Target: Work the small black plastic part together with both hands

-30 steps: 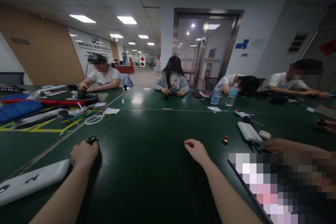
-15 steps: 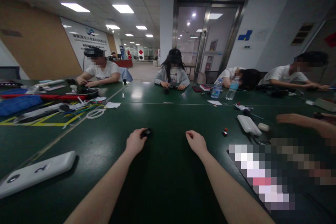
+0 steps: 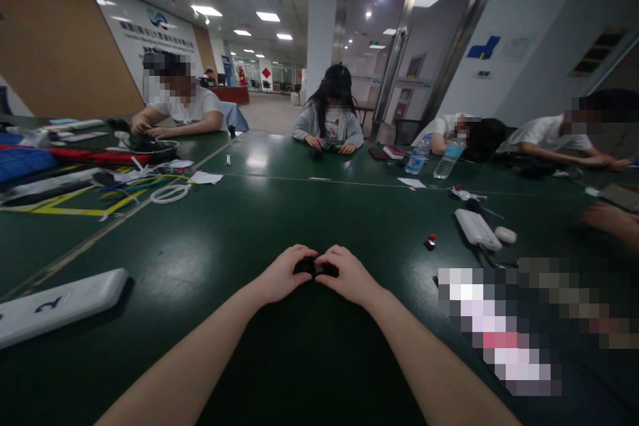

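Observation:
My left hand (image 3: 285,274) and my right hand (image 3: 347,275) meet at the middle of the dark green table (image 3: 200,233), fingers curled around a small black object (image 3: 315,268). Most of the object is hidden by my fingers, so I cannot tell exactly what it is. It seems to be held just above the tabletop. To the right, a small red and black piece (image 3: 430,241) lies beyond my right hand. A white rounded block marked with a numeral (image 3: 60,306) lies to the left of my left forearm.
A white battery-like pack (image 3: 476,229) and a white oval item (image 3: 506,235) lie to the right. A pixelated patterned item (image 3: 499,326) fills the lower right. A co-worker's hand (image 3: 612,223) reaches in at the right edge. Several people sit along the table, with tools and cables at the left.
My hands have moved together from apart. My right hand has joined my left on the black object at the centre. The view has tilted downward, and the co-worker's hand has shifted.

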Tool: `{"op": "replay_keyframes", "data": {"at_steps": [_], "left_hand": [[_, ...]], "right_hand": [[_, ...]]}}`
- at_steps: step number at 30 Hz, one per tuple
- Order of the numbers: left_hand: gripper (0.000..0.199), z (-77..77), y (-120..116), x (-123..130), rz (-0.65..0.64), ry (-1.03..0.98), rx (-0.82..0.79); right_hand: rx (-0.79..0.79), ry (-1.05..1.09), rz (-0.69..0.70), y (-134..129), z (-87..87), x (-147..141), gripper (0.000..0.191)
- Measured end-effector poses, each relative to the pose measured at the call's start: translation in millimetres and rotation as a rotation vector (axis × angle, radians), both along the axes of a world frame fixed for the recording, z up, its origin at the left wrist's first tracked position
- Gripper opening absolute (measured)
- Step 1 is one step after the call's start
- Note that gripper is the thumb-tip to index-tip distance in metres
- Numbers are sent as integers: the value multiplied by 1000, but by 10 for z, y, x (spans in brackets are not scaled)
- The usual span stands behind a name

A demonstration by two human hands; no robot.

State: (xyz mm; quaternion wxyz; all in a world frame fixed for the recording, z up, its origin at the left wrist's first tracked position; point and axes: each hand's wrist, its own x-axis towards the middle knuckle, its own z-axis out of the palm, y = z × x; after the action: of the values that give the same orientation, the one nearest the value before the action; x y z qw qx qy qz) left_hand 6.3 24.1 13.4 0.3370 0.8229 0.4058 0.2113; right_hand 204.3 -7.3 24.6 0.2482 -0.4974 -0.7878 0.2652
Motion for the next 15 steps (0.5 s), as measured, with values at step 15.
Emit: {"op": "replay_keyframes", "data": {"at_steps": [15], "left_hand": [[43,-17,-7,1,10,41,-61]], "right_hand": [[-174,695,-647,235,-220,503,47]]}}
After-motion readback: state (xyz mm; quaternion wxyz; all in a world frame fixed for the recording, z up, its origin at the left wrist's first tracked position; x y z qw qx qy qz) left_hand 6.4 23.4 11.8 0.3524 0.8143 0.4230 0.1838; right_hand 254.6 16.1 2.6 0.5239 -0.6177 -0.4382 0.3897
